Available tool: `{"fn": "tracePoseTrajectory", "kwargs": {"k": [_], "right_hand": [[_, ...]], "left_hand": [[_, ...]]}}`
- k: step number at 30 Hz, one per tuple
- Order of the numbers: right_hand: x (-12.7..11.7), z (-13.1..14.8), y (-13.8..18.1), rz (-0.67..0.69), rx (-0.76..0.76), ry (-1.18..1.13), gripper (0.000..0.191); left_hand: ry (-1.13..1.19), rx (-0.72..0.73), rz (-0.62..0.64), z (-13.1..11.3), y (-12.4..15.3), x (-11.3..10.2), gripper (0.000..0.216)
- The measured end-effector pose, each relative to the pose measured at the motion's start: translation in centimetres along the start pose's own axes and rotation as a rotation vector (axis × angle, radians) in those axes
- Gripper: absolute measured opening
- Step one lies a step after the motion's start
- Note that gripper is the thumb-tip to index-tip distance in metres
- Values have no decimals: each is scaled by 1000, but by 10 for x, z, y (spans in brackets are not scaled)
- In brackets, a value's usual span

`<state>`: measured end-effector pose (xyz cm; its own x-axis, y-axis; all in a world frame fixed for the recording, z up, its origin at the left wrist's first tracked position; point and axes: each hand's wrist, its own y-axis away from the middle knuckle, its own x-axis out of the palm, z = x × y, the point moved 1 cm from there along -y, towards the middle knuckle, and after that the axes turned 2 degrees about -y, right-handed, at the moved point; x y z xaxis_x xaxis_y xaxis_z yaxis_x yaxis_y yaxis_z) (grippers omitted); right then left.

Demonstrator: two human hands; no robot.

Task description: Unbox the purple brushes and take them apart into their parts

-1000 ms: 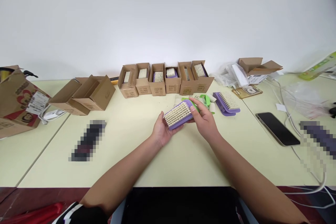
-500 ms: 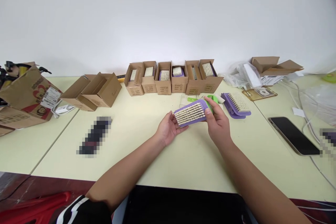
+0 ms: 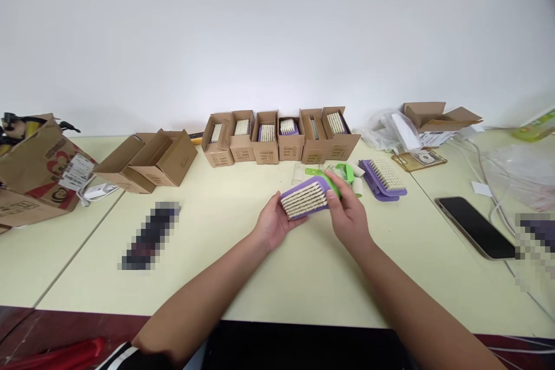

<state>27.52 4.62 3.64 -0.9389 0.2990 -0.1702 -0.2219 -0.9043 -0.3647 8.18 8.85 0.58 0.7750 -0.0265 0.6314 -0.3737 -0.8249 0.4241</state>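
Over the table I hold a purple brush (image 3: 304,199) with rows of cream bristles facing up toward me. My right hand (image 3: 350,217) is closed around its right end, where a green part shows beneath the fingers. My left hand (image 3: 272,222) holds the other end, thumb at the edge and fingers partly hidden underneath. Just behind the brush lie green pieces (image 3: 346,173) and a clear plastic item. To the right of my right hand, purple brushes (image 3: 385,177) lie stacked, the top one bristles up.
Several small cartons (image 3: 266,153) with brushes inside line the wall. Two open cartons (image 3: 163,157) and a large box (image 3: 39,170) stand left. A blurred dark object (image 3: 150,237) lies left; a phone (image 3: 476,226), cables and plastic bags lie right.
The camera view has shifted slightly, so the scene sits a little lower and to the left. My left hand has closed in on the brush's left end; my right hand keeps its hold.
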Motion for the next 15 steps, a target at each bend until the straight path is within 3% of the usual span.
{"fn": "tracePoseTrajectory", "kwargs": {"k": [5, 10, 15], "right_hand": [[0, -17, -14, -162, 326, -433, 56], [2, -33, -21, -134, 486, -677, 43], [9, -40, -16, -118, 586, -756, 33]], "left_hand": [[-156, 135, 81, -2, 6, 1, 35], [-220, 240, 74, -6, 11, 3, 49], [-301, 303, 29, -9, 14, 4, 56]]}}
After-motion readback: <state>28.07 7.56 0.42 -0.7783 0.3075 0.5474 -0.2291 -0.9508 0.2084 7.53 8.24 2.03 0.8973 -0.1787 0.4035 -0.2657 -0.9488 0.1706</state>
